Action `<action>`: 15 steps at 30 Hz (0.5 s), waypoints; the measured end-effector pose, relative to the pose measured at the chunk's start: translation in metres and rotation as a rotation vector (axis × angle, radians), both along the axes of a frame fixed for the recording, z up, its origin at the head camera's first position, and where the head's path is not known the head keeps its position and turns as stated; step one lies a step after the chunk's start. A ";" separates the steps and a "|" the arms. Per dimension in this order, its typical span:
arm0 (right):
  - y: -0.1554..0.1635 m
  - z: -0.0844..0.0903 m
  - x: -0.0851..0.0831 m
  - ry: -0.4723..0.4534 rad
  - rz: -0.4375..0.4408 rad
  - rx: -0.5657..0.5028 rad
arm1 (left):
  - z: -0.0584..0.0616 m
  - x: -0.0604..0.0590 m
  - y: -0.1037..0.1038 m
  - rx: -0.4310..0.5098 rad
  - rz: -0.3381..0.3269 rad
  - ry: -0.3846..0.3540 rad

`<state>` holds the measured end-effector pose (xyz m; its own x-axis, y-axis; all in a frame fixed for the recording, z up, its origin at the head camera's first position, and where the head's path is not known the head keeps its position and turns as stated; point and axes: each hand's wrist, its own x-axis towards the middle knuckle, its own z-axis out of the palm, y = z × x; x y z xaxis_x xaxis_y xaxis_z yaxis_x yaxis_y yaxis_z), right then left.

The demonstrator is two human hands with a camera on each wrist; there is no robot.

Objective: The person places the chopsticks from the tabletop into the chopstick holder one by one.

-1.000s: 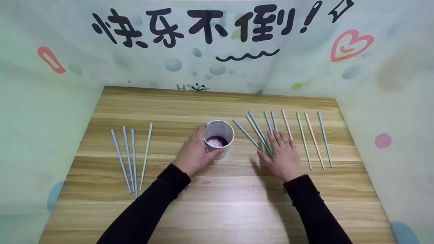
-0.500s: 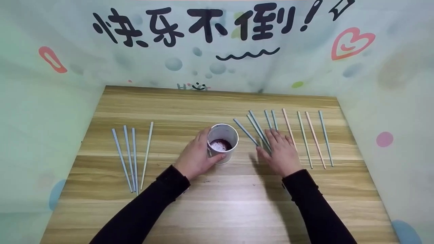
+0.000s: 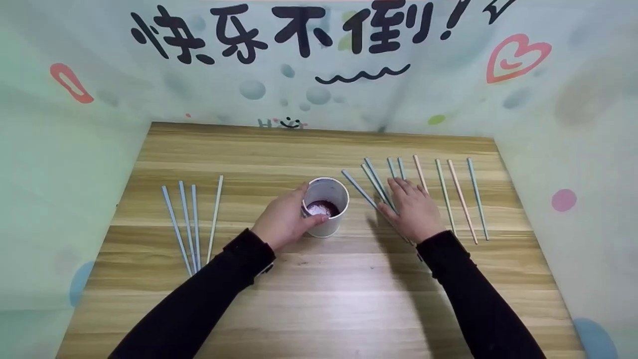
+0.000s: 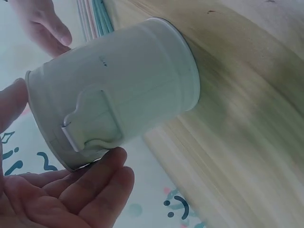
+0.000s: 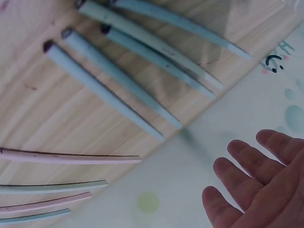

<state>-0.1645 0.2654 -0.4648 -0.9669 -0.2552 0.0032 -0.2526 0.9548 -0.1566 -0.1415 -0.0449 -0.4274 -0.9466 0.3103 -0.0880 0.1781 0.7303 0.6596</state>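
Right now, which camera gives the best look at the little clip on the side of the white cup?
The left wrist view: the clip fills the cup wall up close. The head view shows only the cup's open top in the left hand. The right wrist view misses the cup, showing only chopsticks.

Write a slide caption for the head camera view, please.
Left hand holds a white cup; right hand rests on blue chopsticks.

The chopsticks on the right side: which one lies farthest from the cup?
The blue chopstick at the right end of the row, just beyond a pink chopstick, farthest from the cup.
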 end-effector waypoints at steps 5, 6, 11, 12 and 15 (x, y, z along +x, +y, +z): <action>0.007 0.001 -0.010 -0.047 0.001 -0.006 | 0.008 -0.004 0.001 -0.031 -0.009 -0.013; 0.008 0.001 -0.012 -0.053 0.001 -0.010 | 0.009 -0.004 0.001 -0.038 -0.012 -0.014; 0.016 0.004 -0.020 -0.060 -0.004 -0.003 | 0.012 -0.005 0.002 -0.086 -0.012 -0.034; 0.018 0.005 -0.021 -0.057 -0.010 -0.001 | 0.013 -0.004 0.002 -0.094 -0.012 -0.036; 0.028 0.011 -0.028 -0.069 -0.034 -0.007 | 0.013 -0.003 0.001 -0.107 -0.016 -0.040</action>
